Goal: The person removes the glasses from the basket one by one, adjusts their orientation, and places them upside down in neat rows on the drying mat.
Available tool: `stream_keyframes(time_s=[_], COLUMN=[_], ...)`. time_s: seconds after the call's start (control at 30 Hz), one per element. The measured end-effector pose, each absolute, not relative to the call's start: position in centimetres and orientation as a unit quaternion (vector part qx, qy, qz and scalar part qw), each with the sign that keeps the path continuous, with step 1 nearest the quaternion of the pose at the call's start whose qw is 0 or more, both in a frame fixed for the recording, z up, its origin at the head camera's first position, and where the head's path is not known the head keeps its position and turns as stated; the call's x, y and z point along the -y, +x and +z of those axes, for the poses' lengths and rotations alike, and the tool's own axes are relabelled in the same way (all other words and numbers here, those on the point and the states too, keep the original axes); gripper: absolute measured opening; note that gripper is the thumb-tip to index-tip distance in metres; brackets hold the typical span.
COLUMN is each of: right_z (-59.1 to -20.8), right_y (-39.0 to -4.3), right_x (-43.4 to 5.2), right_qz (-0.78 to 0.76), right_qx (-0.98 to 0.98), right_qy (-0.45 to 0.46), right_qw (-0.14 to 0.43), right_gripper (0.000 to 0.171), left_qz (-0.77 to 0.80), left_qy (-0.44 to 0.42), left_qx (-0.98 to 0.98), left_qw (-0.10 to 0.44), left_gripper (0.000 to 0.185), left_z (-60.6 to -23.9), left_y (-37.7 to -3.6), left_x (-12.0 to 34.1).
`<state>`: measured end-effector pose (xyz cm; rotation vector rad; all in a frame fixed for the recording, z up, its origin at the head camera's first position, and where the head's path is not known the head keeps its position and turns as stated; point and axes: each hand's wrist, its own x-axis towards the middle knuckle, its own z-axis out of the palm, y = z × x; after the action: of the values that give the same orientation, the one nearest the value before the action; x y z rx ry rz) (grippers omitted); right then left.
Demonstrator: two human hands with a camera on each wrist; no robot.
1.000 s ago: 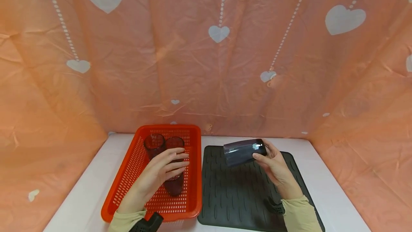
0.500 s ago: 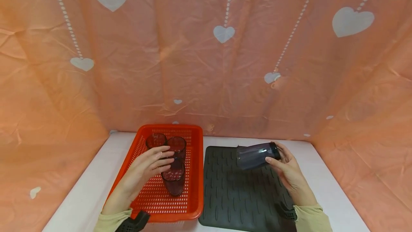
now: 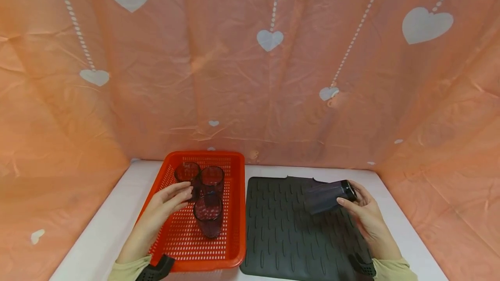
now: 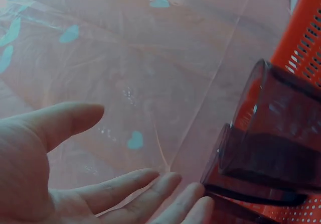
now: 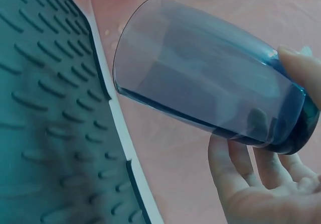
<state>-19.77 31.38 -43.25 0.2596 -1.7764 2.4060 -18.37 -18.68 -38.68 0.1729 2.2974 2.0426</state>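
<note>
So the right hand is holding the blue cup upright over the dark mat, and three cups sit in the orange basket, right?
Not upright: the head view shows the blue cup tipped on its side in the right hand over the dark mat. Three cups do sit in the orange basket.

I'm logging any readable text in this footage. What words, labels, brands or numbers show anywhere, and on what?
None: no word, label, brand or number can be read in any view.
The blue tumbler held by the right hand is plain.
The dark red cups in the orange basket by the left hand are unmarked.
The grey mat bears only ridges; the backdrop only white hearts.
</note>
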Motion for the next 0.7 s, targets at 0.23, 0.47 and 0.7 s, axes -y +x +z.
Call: stream_keyframes(time_s=[0.23,0.47,0.7], right_z=[-43.6,-43.7,-43.9], right_y=[-19.3,-19.0,-18.7], right_x=[-32.4,-33.2,-34.4], right_qz=[0.777,0.763,0.76], right_qx=[0.62,0.639,0.64], right_qy=[0.073,0.042,0.038], right_qw=[0.083,0.089,0.106], right_gripper=[0.061,0.06,0.06], left_qz=[0.633,0.635,0.631], left_qy=[0.054,0.051,0.053], left_qx=[-0.77,-0.768,-0.77], left_qw=[0.056,0.063,0.078], left_gripper=[0.053,0.053,0.055], left_z=[-39.4,-39.9,-40.1], left_y=[-18.8,-19.0,-19.2], left_x=[18.6,18.4,18.1])
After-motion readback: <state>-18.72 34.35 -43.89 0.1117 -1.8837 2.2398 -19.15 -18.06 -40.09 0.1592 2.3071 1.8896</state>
